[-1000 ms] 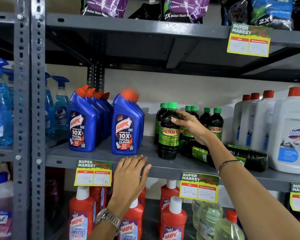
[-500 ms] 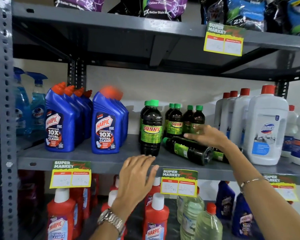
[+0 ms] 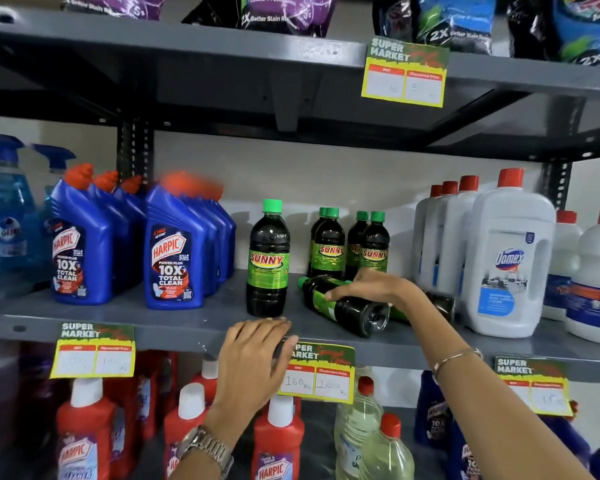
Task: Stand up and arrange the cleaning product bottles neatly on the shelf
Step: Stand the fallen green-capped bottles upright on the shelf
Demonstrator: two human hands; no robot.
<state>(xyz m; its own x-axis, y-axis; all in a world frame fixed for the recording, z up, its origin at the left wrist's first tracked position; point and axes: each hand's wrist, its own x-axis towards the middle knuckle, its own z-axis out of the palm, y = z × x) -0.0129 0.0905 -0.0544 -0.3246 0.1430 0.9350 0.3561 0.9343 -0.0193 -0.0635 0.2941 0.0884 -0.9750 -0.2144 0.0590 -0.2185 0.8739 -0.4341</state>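
**Trainee:** Head view at that moment: what was I doing?

**Coach:** Your right hand (image 3: 371, 287) was curled over a fallen Sunny bottle (image 3: 343, 306), fingers wrapped across its label. It lay on its side near the front of the middle shelf (image 3: 174, 323), green cap pointing left and base toward you. A second fallen bottle (image 3: 437, 304) lay partly hidden behind your wrist.

**Trainee:** And my left hand (image 3: 253, 362)?

**Coach:** It was spread flat against the shelf's front edge, holding nothing, just bracing you.

**Trainee:** How should I have stood it up well?

**Coach:** You needed, I'd judge, to pivot it on its base and set it in line with the upright Sunny bottle (image 3: 268, 261) to the left, clear of the Sunny pairs (image 3: 350, 247) further back and the white Domex jug (image 3: 508, 261) on the right.
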